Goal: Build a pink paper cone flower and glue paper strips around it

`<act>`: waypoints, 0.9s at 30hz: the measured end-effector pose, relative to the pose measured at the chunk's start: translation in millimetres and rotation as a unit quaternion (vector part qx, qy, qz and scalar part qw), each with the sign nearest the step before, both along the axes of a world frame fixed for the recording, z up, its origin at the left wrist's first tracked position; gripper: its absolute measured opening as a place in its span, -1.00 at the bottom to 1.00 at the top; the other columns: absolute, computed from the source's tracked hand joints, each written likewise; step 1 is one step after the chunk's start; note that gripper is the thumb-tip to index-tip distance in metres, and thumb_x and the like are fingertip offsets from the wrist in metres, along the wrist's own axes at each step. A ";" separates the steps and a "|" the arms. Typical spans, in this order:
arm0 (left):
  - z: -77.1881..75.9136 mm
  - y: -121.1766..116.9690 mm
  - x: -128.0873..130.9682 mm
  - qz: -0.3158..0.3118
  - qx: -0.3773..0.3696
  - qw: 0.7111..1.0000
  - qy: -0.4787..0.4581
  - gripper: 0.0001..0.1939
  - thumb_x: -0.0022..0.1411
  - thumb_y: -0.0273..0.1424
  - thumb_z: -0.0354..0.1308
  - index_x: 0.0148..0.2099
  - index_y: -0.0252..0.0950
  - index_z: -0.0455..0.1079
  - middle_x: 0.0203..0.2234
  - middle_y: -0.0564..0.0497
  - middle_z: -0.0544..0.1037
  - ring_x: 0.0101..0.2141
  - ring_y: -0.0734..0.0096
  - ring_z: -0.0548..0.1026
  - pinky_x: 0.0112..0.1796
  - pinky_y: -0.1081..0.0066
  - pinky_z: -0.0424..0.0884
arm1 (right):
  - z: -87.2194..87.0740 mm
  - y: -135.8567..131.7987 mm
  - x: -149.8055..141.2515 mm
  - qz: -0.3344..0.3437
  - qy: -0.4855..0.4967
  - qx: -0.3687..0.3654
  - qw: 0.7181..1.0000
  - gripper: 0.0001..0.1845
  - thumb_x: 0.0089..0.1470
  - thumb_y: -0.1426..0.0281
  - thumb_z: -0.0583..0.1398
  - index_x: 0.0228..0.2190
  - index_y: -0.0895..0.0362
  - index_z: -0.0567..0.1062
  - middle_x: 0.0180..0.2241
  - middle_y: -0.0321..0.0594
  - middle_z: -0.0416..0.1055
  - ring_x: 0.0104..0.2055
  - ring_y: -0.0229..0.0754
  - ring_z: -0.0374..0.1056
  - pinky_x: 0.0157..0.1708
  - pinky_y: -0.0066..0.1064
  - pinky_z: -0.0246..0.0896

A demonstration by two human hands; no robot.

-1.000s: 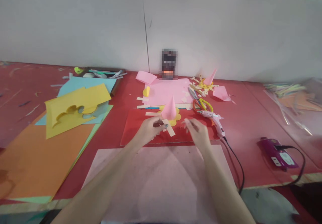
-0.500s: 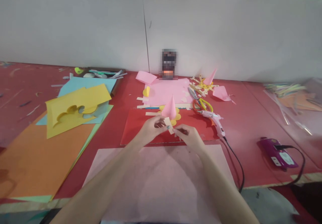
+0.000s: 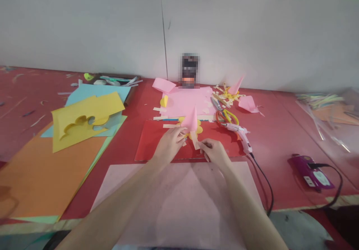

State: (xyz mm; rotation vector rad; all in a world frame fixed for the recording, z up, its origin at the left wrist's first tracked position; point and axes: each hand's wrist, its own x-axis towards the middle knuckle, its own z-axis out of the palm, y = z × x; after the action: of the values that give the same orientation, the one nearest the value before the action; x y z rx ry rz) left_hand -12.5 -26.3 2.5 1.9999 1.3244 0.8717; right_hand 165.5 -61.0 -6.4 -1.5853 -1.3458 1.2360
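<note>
the narrow cream paper strip (image 3: 195,141) is now out of your left hand (image 3: 168,145) and pinched at its near end by your right hand (image 3: 215,151). its far end overlaps the yellow scalloped paper flower (image 3: 199,130) at the foot of the pointed pink paper cone (image 3: 190,121). your left fingers sit just left of the cone's foot; i cannot tell whether they grip anything. the work seems to shift from handling the strip to positioning it, on the cone's near side.

Pink paper cone (image 3: 190,122), yellow paper flower (image 3: 199,129), cream paper strip (image 3: 195,140).
Board (image 3: 150,143): red; glue gun (image 3: 241,133): pale pink; power socket (image 3: 306,169): purple.
</note>
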 end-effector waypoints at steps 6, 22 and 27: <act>-3.7 2.4 0.6 -0.040 0.000 0.998 0.044 -0.76 0.13 -0.58 0.02 -0.16 -0.23 0.30 -0.24 0.01 0.44 -0.20 0.42 0.43 -0.20 0.40 0.42 | 2.2 2.7 0.0 -0.014 0.010 -0.034 0.999 -0.73 -0.04 0.25 0.10 -0.64 0.14 0.31 -0.73 -0.43 0.23 -0.85 -0.45 0.03 -0.81 -0.55 -0.20; -0.2 1.7 2.7 -0.088 0.078 0.979 0.166 -0.67 0.19 -0.54 -0.06 -0.04 -0.19 0.35 -0.24 -0.02 0.40 -0.24 0.33 0.36 -0.23 0.31 0.34 | 9.5 5.3 -0.3 0.003 0.011 -0.087 0.996 -0.76 -0.07 0.31 0.11 -0.67 0.14 0.33 -0.84 -0.47 0.13 -0.88 -0.43 -0.02 -0.84 -0.54 -0.22; 0.4 0.2 4.4 -0.089 0.097 0.973 0.189 -0.67 0.19 -0.54 -0.05 -0.05 -0.18 0.38 -0.26 -0.03 0.39 -0.27 0.34 0.34 -0.28 0.33 0.32 | 10.9 5.2 -1.2 -0.007 0.018 -0.097 0.995 -0.76 -0.08 0.34 0.10 -0.69 0.13 0.30 -0.84 -0.46 0.14 -0.88 -0.43 -0.03 -0.85 -0.53 -0.24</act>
State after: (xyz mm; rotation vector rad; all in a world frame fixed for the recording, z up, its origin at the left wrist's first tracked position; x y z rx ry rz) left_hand -8.1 -26.1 2.9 2.4894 1.2666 0.5724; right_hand 164.3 -55.8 4.6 -1.6924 -1.2202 1.4176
